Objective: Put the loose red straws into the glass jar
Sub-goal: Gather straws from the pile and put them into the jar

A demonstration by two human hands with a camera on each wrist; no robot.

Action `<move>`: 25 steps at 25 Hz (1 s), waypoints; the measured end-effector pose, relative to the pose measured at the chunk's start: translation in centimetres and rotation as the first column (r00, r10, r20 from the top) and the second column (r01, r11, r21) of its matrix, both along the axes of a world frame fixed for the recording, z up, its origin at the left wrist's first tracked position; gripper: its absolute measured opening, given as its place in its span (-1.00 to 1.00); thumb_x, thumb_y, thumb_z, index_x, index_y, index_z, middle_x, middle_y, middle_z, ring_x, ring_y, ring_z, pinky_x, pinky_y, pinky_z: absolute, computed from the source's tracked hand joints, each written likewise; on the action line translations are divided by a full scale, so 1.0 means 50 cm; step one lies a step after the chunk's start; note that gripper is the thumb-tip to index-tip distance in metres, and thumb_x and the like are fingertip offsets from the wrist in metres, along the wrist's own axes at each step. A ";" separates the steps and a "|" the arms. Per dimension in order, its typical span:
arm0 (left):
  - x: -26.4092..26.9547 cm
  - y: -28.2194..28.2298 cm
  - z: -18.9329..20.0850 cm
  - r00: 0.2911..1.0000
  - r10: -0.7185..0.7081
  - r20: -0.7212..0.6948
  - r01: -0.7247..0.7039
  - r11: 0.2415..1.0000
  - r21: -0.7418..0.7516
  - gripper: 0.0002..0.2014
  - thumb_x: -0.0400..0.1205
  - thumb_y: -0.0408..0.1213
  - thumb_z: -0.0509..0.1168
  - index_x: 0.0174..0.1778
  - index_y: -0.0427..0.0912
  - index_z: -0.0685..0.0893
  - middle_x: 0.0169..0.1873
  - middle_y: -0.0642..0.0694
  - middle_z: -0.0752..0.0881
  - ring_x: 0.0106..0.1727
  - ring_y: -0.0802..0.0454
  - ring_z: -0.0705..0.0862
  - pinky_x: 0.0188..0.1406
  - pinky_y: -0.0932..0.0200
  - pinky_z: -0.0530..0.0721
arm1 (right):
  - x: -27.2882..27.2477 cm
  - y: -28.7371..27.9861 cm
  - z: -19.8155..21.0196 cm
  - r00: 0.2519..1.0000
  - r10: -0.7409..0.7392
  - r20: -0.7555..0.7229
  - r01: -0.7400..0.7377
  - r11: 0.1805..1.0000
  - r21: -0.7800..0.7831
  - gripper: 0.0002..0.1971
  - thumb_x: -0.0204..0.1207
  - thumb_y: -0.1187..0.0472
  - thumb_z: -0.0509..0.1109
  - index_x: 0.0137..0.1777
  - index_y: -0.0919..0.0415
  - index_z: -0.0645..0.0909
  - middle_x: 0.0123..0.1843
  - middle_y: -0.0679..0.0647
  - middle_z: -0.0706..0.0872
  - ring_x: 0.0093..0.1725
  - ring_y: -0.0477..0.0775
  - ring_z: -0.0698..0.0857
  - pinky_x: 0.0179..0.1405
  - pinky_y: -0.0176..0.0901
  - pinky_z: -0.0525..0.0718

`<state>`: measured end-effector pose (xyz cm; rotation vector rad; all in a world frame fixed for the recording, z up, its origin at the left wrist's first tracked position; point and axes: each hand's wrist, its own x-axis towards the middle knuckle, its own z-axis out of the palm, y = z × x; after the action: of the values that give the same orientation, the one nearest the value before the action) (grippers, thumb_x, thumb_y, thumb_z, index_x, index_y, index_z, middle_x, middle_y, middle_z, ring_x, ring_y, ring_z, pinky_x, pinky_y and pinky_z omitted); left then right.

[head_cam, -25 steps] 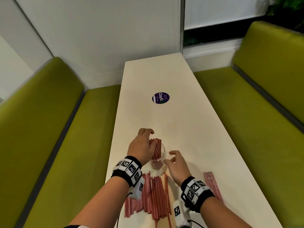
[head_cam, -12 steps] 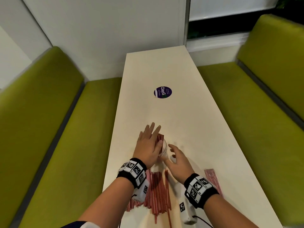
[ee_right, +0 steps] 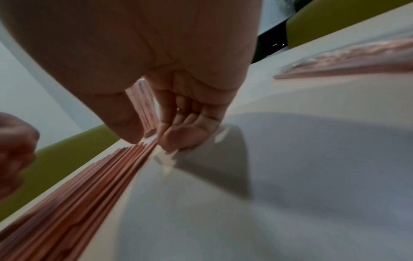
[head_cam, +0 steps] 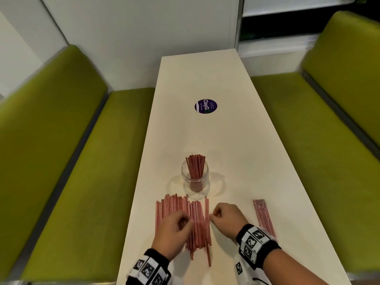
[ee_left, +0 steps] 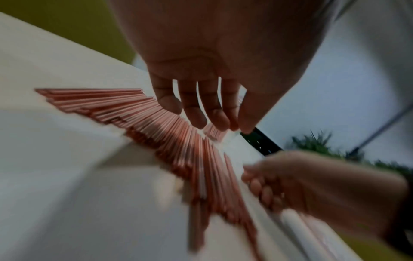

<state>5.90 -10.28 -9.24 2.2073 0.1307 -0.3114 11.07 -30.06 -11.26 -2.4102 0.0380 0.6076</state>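
Glass jar [head_cam: 195, 177] stood upright on table [head_cam: 236, 140], straw bunch inside. Loose red straws [head_cam: 181, 208] lay just nearer than jar. Left hand [head_cam: 172, 233] over them, fingers loosely curled, grip unclear. Right hand [head_cam: 226, 219] beside pile, fingers curled, holding nothing seen.

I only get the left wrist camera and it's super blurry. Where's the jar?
Observer: The glass jar stands upright just beyond the loose straws, with a bunch of straws already in it.
Child: Are there more straws somewhere?
Observer: Yes, a wrapped packet of straws lies flat to the right of the right hand.
Child: Anything else up there?
Observer: A round purple sticker is farther along the table, past the jar.
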 end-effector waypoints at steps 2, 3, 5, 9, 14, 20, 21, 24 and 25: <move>-0.026 -0.007 -0.029 0.990 -0.135 -0.047 0.140 0.978 0.155 -0.85 0.56 0.00 0.40 -0.24 0.04 0.68 -0.34 0.07 0.73 -0.28 0.19 0.69 -0.22 0.17 0.71 | 0.016 0.030 0.015 0.998 0.055 -0.016 -0.056 0.991 -0.123 -0.62 0.49 -0.21 0.42 -0.20 0.14 0.65 -0.24 0.00 0.73 -0.27 0.02 0.67 -0.28 -0.11 0.65; -0.032 -0.008 -0.039 0.986 -0.148 -0.072 0.158 0.972 0.176 -0.83 0.54 0.02 0.41 -0.25 0.03 0.68 -0.37 0.06 0.74 -0.30 0.18 0.69 -0.21 0.10 0.73 | 0.023 0.046 0.024 0.996 0.087 -0.022 -0.090 0.981 -0.173 -0.58 0.45 -0.26 0.44 -0.24 0.13 0.60 -0.28 0.00 0.70 -0.33 0.01 0.64 -0.40 -0.14 0.57; -0.036 -0.004 -0.043 0.991 -0.109 -0.073 0.119 0.982 0.145 -0.84 0.54 -0.01 0.41 -0.26 0.02 0.68 -0.38 0.02 0.75 -0.32 0.15 0.70 -0.20 0.05 0.74 | 0.030 0.074 0.035 0.990 0.133 -0.044 -0.140 0.964 -0.227 -0.58 0.43 -0.26 0.49 -0.21 0.10 0.56 -0.25 0.00 0.66 -0.32 0.00 0.64 -0.42 -0.18 0.51; -0.034 0.019 -0.031 1.000 -0.018 -0.013 0.019 0.997 0.079 -0.85 0.59 -0.05 0.41 -0.26 0.03 0.66 -0.37 -0.02 0.74 -0.32 0.09 0.69 -0.24 0.09 0.73 | 0.033 0.105 0.034 0.983 0.151 -0.101 -0.170 0.960 -0.221 -0.73 0.54 -0.05 0.48 -0.07 0.15 0.58 -0.05 0.11 0.75 -0.06 0.11 0.79 -0.20 -0.12 0.68; -0.060 0.022 -0.020 0.996 0.086 -0.015 -0.086 0.996 -0.028 -0.87 0.60 -0.12 0.44 -0.25 0.02 0.69 -0.34 0.04 0.74 -0.31 0.21 0.65 -0.25 0.29 0.66 | 0.033 0.102 0.037 0.978 0.096 -0.186 -0.121 0.984 -0.129 -0.84 0.62 0.16 0.36 -0.18 0.17 0.54 -0.08 0.15 0.78 -0.14 0.17 0.85 -0.12 -0.02 0.84; -0.066 0.017 -0.013 0.968 0.196 -0.157 -0.236 0.924 -0.303 -0.83 0.65 -0.23 0.41 -0.14 -0.28 0.71 -0.30 -0.11 0.71 -0.30 0.13 0.64 -0.21 0.17 0.69 | 0.039 0.063 0.019 0.963 0.013 -0.269 0.005 0.998 0.065 -0.77 0.59 0.12 0.44 -0.10 0.32 0.69 -0.26 0.17 0.84 -0.27 0.16 0.87 -0.14 0.05 0.87; -0.066 0.018 -0.011 0.966 0.193 -0.174 -0.238 0.923 -0.302 -0.82 0.67 -0.23 0.39 -0.12 -0.29 0.71 -0.28 -0.13 0.72 -0.29 0.10 0.64 -0.23 0.17 0.69 | 0.038 0.054 0.014 0.962 0.000 -0.271 0.030 0.994 0.107 -0.77 0.58 0.13 0.47 -0.08 0.34 0.69 -0.25 0.20 0.85 -0.26 0.17 0.87 -0.11 0.09 0.86; -0.067 0.017 -0.002 0.945 0.206 -0.255 -0.287 0.896 -0.338 -0.81 0.72 -0.23 0.31 -0.08 -0.29 0.70 -0.27 -0.14 0.73 -0.32 0.10 0.65 -0.38 0.29 0.60 | 0.025 0.030 0.027 0.971 -0.083 -0.223 0.147 0.947 0.285 -0.76 0.60 0.17 0.46 -0.10 0.39 0.70 -0.27 0.21 0.85 -0.30 0.15 0.87 -0.10 0.09 0.86; -0.067 0.015 0.001 0.928 0.222 -0.298 -0.329 0.863 -0.383 -0.79 0.74 -0.22 0.28 -0.06 -0.29 0.70 -0.26 -0.15 0.74 -0.32 0.08 0.66 -0.38 0.27 0.59 | 0.018 0.025 0.039 0.972 -0.132 -0.195 0.199 0.904 0.379 -0.78 0.62 0.19 0.45 -0.12 0.38 0.70 -0.27 0.21 0.83 -0.31 0.13 0.86 -0.09 0.10 0.86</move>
<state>2.56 -9.52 -9.21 1.6784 0.4696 -0.4064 11.97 -28.79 -9.29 -1.9372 0.1731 0.6635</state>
